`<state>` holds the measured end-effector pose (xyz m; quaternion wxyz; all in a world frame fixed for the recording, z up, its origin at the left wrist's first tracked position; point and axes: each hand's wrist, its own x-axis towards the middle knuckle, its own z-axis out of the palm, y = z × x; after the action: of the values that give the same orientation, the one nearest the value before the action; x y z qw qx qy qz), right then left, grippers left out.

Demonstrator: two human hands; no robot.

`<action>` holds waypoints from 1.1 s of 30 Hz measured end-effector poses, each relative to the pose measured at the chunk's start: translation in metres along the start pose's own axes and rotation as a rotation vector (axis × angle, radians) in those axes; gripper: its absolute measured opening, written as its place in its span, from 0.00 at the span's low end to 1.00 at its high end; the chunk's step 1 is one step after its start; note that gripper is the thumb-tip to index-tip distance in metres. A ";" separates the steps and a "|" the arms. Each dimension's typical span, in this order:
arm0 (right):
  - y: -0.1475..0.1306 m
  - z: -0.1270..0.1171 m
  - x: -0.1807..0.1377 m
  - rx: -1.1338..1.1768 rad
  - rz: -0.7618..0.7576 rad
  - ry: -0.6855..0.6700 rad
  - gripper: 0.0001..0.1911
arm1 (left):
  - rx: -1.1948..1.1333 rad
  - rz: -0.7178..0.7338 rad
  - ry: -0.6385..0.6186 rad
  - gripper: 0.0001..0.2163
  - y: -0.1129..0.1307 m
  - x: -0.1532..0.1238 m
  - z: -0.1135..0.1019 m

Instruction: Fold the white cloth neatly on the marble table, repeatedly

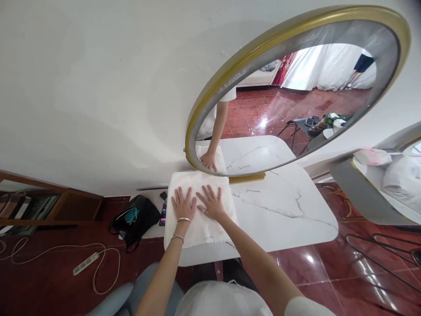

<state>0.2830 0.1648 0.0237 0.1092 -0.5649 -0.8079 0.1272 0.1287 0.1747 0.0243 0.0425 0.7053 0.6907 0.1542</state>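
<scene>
A white cloth [200, 230] with a scalloped edge lies spread over the left end of a white marble-patterned table [272, 202]. My left hand [183, 205] rests flat on it with the fingers spread, a bracelet and a bangle at the wrist. Beside it, my right hand [212, 204] also presses flat on the cloth, fingers apart, with a ring on one finger. The two hands are close together but do not overlap. Neither holds anything. Just behind the cloth stands a large gold-framed mirror [305, 109], which reflects one arm and hand.
Left of the table are a black bag [141, 215] and a phone [163, 214]. A power strip [86, 263] with a white cable lies on the red tiled floor. A wooden cabinet [79, 206] stands at far left. Another table [362, 193] with white bags is at right.
</scene>
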 end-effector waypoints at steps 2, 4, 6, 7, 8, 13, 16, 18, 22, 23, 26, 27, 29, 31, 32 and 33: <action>-0.011 0.001 0.012 0.016 -0.004 -0.009 0.30 | 0.009 -0.033 0.017 0.22 -0.010 0.003 -0.002; -0.019 0.003 0.015 0.003 -0.008 -0.007 0.30 | 0.011 -0.062 0.028 0.22 -0.017 -0.001 -0.004; -0.025 0.005 0.008 -0.012 -0.039 -0.002 0.30 | 0.009 -0.087 0.042 0.22 -0.021 -0.013 -0.006; -0.027 0.007 0.002 -0.013 -0.067 0.000 0.30 | 0.008 -0.096 0.055 0.22 -0.022 -0.022 -0.006; -0.028 0.008 -0.006 -0.011 -0.098 0.002 0.30 | 0.010 -0.102 0.070 0.22 -0.022 -0.032 -0.007; -0.025 0.011 -0.058 -0.017 -0.210 0.036 0.30 | 0.045 -0.108 0.142 0.21 -0.007 -0.088 -0.008; -0.013 0.009 -0.091 -0.041 -0.224 0.068 0.30 | 0.057 -0.093 0.148 0.21 0.014 -0.113 -0.005; -0.001 0.005 -0.110 -0.065 -0.201 0.094 0.30 | 0.054 -0.073 0.136 0.21 0.033 -0.122 0.000; 0.034 -0.008 -0.140 -0.121 -0.131 0.134 0.30 | 0.032 -0.026 0.106 0.22 0.077 -0.129 0.016; 0.044 -0.012 -0.147 -0.132 -0.112 0.142 0.30 | 0.022 -0.012 0.097 0.23 0.089 -0.128 0.020; 0.078 -0.022 -0.167 -0.150 -0.045 0.172 0.29 | -0.021 0.049 0.070 0.24 0.127 -0.127 0.035; 0.089 -0.026 -0.174 -0.148 -0.019 0.185 0.29 | -0.038 0.071 0.059 0.24 0.140 -0.126 0.040; 0.111 -0.032 -0.187 -0.125 0.030 0.207 0.28 | -0.068 0.111 0.036 0.25 0.165 -0.126 0.047; 0.132 -0.038 -0.198 -0.066 0.071 0.223 0.26 | -0.091 0.140 0.010 0.25 0.187 -0.125 0.052; 0.142 -0.041 -0.202 -0.017 0.088 0.234 0.25 | -0.100 0.144 -0.002 0.24 0.196 -0.124 0.053; 0.152 -0.043 -0.205 0.046 0.108 0.258 0.23 | -0.107 0.139 -0.015 0.24 0.203 -0.122 0.052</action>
<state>0.5012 0.0253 0.0079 0.2183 -0.6166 -0.7524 0.0777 0.3382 0.0532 0.0104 0.0746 0.7493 0.6306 0.1881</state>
